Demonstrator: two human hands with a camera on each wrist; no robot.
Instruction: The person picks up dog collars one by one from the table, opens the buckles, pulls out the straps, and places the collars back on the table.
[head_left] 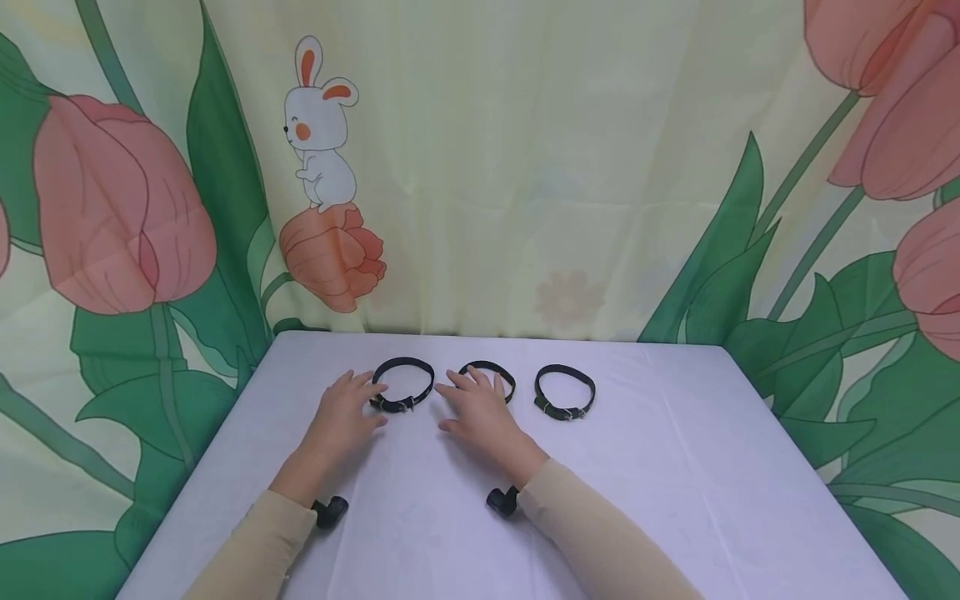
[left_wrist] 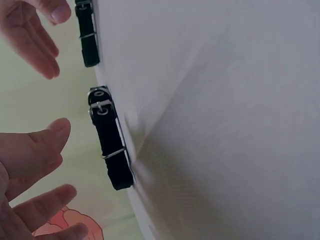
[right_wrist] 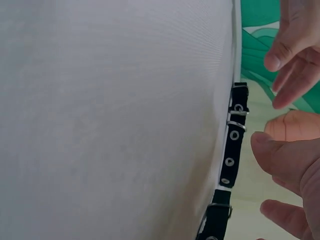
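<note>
Three black buckled collars lie in a row on the white table, each closed into a loop. My left hand (head_left: 341,421) is beside the left collar (head_left: 392,406), its fingers spread and loosely bent. In the left wrist view, a gap shows between that hand (left_wrist: 30,170) and a collar (left_wrist: 112,145) with a metal buckle. Over the middle collar (head_left: 513,387) reaches my right hand (head_left: 483,417), hiding its near part. In the right wrist view, the right hand (right_wrist: 295,165) is apart from a collar (right_wrist: 233,145) with metal-ringed holes. Neither hand holds anything.
The right collar (head_left: 565,412) lies apart from both hands. A white cloth covers the table (head_left: 637,467). Behind its far edge hangs a curtain (head_left: 480,208) printed with tulips and a rabbit. A small black device (head_left: 328,512) is at each wrist.
</note>
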